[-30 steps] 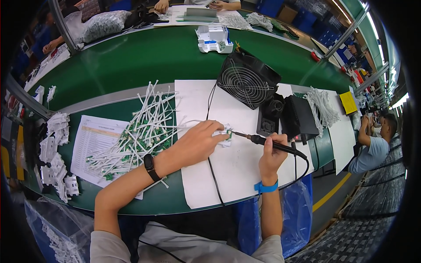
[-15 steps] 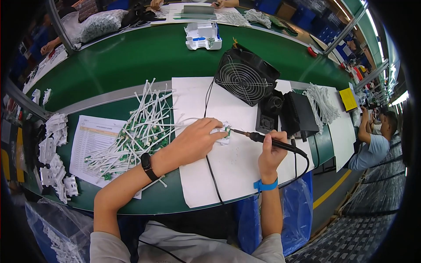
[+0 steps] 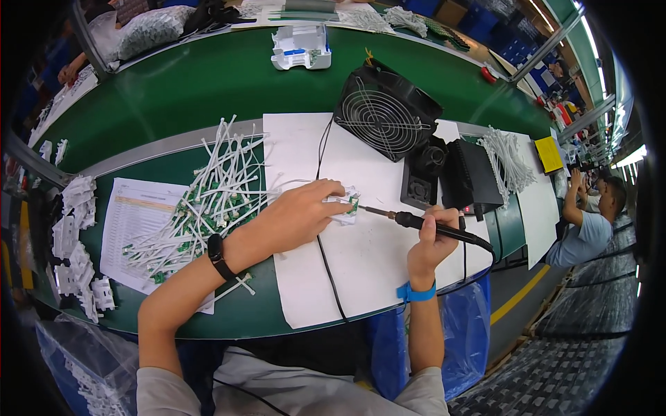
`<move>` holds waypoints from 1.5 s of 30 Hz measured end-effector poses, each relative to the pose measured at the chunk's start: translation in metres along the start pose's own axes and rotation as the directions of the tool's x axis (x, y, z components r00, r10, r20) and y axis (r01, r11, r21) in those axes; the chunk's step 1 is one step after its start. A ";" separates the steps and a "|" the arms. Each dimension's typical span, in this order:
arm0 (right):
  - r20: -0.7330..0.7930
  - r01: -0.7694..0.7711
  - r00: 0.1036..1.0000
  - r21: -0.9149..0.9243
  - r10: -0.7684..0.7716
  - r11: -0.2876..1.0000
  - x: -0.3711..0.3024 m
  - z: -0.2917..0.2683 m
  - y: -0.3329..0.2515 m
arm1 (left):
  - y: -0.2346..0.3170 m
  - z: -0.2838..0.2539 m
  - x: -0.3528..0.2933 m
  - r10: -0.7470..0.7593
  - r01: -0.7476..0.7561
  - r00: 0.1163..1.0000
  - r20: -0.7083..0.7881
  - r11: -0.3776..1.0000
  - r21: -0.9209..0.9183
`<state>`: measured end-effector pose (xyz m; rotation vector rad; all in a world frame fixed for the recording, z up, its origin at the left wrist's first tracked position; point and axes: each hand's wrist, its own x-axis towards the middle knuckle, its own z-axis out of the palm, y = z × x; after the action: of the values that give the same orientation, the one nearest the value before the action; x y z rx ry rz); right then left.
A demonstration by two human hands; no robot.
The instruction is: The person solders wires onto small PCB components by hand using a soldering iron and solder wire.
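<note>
My left hand (image 3: 305,211), with a black watch on its wrist, lies over the white sheet. Its fingertips press on a small green circuit board (image 3: 354,204) set on a white piece. The fingers partly hide both. My right hand (image 3: 431,248), a blue band round its wrist, is closed around the black handle of a soldering iron (image 3: 409,220). The iron points left, its tip close to the board's right edge; whether it touches I cannot tell. To the left, a pile of white cables with small green boards (image 3: 215,201) spreads partly over a printed paper (image 3: 132,222).
A black fan (image 3: 385,118) stands behind my right hand. Beside it are a black iron holder (image 3: 420,184) and a dark box (image 3: 473,177). White cables (image 3: 506,159) lie at the right, white plastic parts (image 3: 78,239) at far left. A white housing (image 3: 302,48) sits on the green belt.
The whole view has shifted slightly. The white housing on the belt has moved a little left. The iron's tip seems slightly farther from the board. Both hands keep their hold.
</note>
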<state>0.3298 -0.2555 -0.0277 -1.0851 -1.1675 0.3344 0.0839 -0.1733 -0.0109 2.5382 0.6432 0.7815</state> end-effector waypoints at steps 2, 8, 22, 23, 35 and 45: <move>0.016 -0.020 1.000 0.008 0.020 1.000 -0.001 0.002 -0.006 | -0.003 -0.002 0.001 -0.020 0.022 0.999 0.049 0.999 -0.039; 0.062 -0.044 0.997 0.023 0.043 0.999 -0.005 0.001 -0.007 | -0.002 -0.007 0.004 -0.083 0.092 0.989 0.123 0.993 -0.077; 0.102 0.019 0.995 0.044 -0.023 0.999 -0.004 -0.001 0.000 | -0.005 -0.004 0.006 -0.084 0.093 0.990 0.109 0.993 -0.075; 0.104 0.020 0.994 0.041 -0.024 0.999 -0.004 -0.002 0.000 | -0.005 -0.003 0.006 -0.087 0.094 0.991 0.107 0.994 -0.059; 0.091 0.049 0.995 0.025 -0.051 0.999 -0.003 -0.001 0.001 | -0.002 -0.003 0.007 -0.149 0.156 0.978 0.145 0.987 -0.033; 0.063 0.110 0.992 0.025 -0.111 0.994 -0.003 0.001 0.001 | 0.000 -0.003 0.006 -0.153 0.163 0.979 0.138 0.984 -0.068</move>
<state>0.3278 -0.2562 -0.0303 -0.9926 -1.2734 0.2969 0.0864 -0.1690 -0.0063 2.4081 0.7439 0.5674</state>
